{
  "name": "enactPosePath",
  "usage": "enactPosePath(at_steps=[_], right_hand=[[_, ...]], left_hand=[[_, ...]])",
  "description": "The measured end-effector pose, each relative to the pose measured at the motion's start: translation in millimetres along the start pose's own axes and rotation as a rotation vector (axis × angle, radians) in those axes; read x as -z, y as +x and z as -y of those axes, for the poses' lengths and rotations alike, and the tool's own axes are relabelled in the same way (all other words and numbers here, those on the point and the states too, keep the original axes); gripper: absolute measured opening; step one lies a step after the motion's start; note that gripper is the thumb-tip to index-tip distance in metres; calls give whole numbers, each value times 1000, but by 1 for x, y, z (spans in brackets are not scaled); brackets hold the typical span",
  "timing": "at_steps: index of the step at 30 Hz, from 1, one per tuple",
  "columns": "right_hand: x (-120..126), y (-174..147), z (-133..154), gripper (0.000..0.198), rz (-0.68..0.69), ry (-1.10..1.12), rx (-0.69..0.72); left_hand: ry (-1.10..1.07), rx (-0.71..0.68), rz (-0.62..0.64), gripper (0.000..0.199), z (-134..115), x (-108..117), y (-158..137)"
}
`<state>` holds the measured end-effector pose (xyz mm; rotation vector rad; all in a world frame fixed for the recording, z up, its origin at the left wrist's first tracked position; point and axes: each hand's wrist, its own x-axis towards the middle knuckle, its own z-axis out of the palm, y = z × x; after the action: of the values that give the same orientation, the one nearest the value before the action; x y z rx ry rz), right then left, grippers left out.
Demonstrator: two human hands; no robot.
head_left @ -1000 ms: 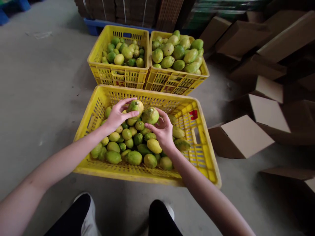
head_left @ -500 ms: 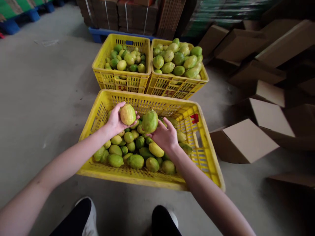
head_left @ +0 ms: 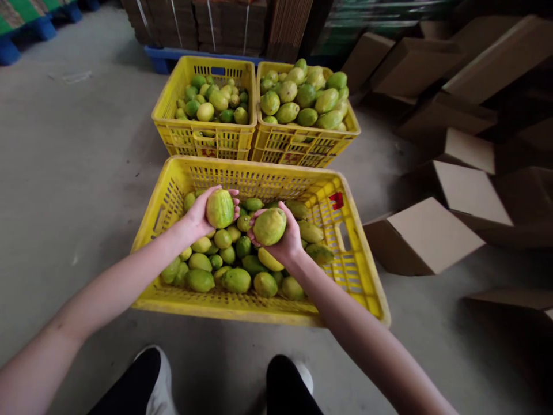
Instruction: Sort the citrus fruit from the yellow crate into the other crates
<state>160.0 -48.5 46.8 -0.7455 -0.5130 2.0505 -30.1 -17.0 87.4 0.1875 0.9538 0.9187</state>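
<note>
My left hand (head_left: 199,214) cradles a large ridged green lemon (head_left: 220,208) in its palm, fingers curled around the far side. In my right hand (head_left: 288,241) rests a second lemon (head_left: 269,226), yellow-green and smoother, with the fingers cupped under and behind it. Both hands are over the near yellow crate (head_left: 259,316), a little apart from each other. Below them many green and yellow lemons (head_left: 236,280) lie loose on the crate's floor, mostly at its left and middle. My hands and forearms hide part of this pile.
Behind the near crate stand two more yellow crates, a left one (head_left: 203,135) and a right one (head_left: 302,138), holding lemons. Cardboard boxes (head_left: 434,233) lie scattered at the right. Bundled cardboard (head_left: 233,26) sits on a blue pallet (head_left: 161,59) at the back.
Both lemons have turned in my hands: the left now shows a greener, ridged side, the right a yellower one. My right hand has lowered slightly, its fingers closing round its lemon.
</note>
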Motion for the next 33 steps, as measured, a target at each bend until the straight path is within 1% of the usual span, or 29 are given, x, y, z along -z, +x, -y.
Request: enactPosePath(at_steps=[3, 5, 12, 14, 17, 19, 20, 22, 23, 25, 27, 28, 29, 31, 33], right_hand=[[-1, 0, -2, 46, -22, -51, 17], [-3, 0, -3, 48, -54, -93, 30], [-11, -4, -8, 44, -126, -280, 148], [-13, -6, -9, 43, -140, -331, 176], [-14, -8, -10, 37, -153, -396, 227], [-14, -8, -11, 34, -163, -402, 239], [-13, -8, -11, 35, -168, -379, 225], [-12, -6, -11, 42, -172, -289, 152], [-11, -5, -11, 47, -172, -236, 102], [-8, -3, -9, 55, -165, -151, 19], [-5, -2, -8, 54, -141, -108, -11], [-3, -2, -7, 51, -124, -94, -10], [-2, -2, -6, 48, -109, -82, -1], [-1, -2, -4, 43, -102, -57, 23], [0, -1, -4, 40, -134, -36, 41]], left_hand=[[22, -73, 47, 38, 1, 1, -1], [83, -128, 85, 38, 2, 2, -2], [458, -348, 230, 35, 8, 10, -6], [515, -361, 257, 35, 8, 11, -8], [573, -333, 285, 36, 8, 10, -13], [588, -320, 298, 36, 8, 9, -14], [580, -318, 302, 37, 8, 9, -14], [527, -285, 300, 40, 8, 8, -11], [488, -231, 295, 41, 9, 8, -8], [390, -60, 262, 43, 9, 9, -3], [261, 89, 182, 41, 9, 9, 3], [193, 121, 128, 38, 10, 9, 5], [129, 122, 70, 35, 10, 9, 7], [29, 68, -31, 23, 9, 8, 9], [-26, 14, -95, 13, 7, 8, 11]])
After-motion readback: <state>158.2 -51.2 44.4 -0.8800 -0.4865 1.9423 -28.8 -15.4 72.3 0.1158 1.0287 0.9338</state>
